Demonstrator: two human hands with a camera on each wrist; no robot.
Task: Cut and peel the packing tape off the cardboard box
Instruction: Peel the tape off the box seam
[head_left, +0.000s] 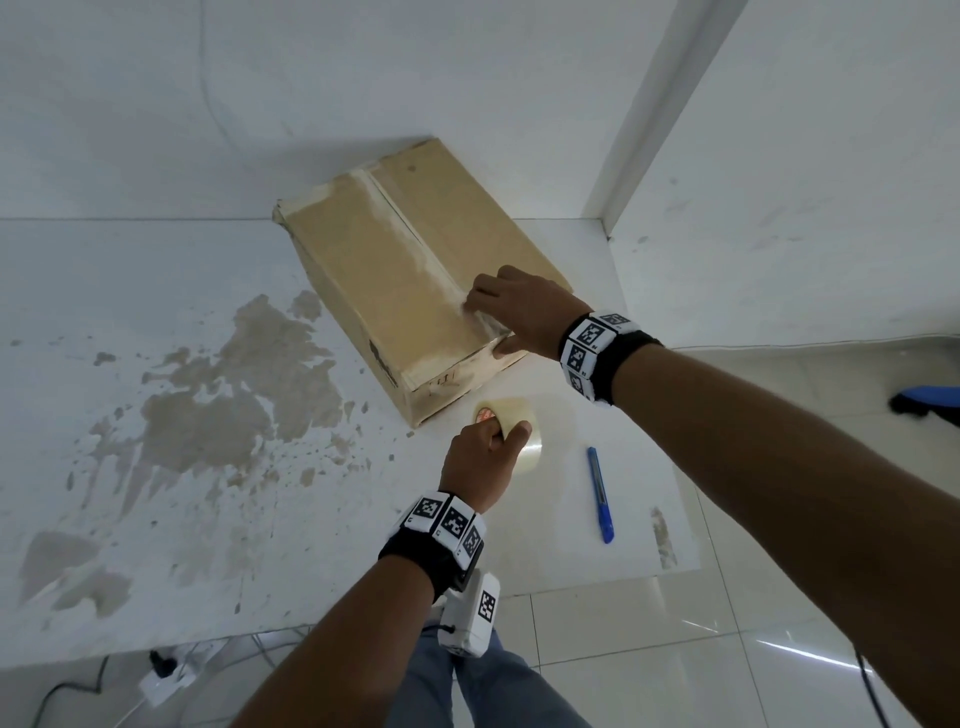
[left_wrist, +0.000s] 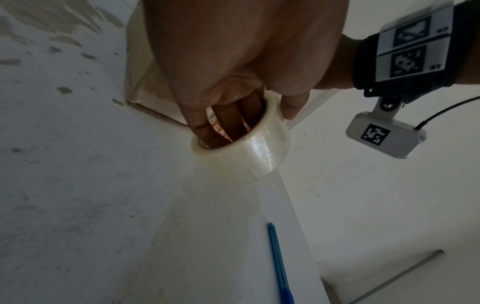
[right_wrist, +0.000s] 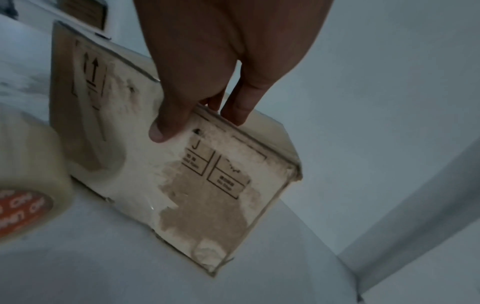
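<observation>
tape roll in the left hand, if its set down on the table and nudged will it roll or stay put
The tape roll is a wide ring, so laid flat on an end it likely stays put; on its curved side it would probably roll. Its glossy wrap looks slippery. The left hand hooks fingers through the core, suggesting it is light.

The left hand is held low and near the body, its fingers hooked through the core of a tape roll with the thumb outside. The right arm reaches further forward; the right hand lies on the box, fingers on top, thumb down its near face.
</observation>
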